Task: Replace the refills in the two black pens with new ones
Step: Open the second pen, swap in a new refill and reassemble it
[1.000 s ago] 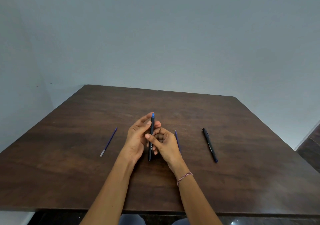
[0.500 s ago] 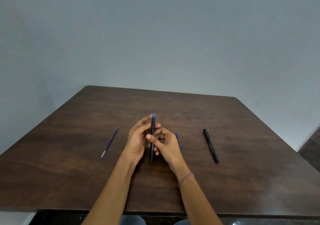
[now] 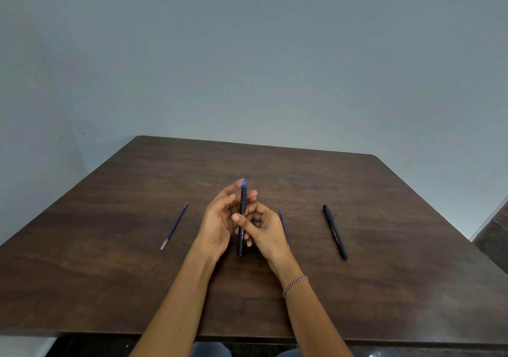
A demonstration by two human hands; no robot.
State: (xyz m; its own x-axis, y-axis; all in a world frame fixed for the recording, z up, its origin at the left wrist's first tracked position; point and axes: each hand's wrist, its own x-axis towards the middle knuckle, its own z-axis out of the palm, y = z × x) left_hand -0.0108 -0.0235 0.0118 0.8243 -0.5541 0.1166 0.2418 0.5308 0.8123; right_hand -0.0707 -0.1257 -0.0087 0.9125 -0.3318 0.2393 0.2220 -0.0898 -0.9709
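Observation:
A black pen (image 3: 242,208) with a blue end pointing away stands nearly upright over the middle of the table. My right hand (image 3: 264,229) grips its barrel, thumb across the front. My left hand (image 3: 220,219) cups the pen's upper part from the left, fingers partly straight behind it; its grip is unclear. A second black pen (image 3: 334,231) lies on the table to the right. One blue refill (image 3: 174,226) lies to the left. Another blue refill (image 3: 283,220) lies just right of my right hand, partly hidden by it.
The dark wooden table (image 3: 110,274) stands in a corner of pale walls. Its near edge (image 3: 247,338) is below my forearms. A darker floor or furniture piece (image 3: 494,235) shows at the far right.
The hands and the pen stay almost in place. My left fingers have loosened and spread a little around the pen's top.

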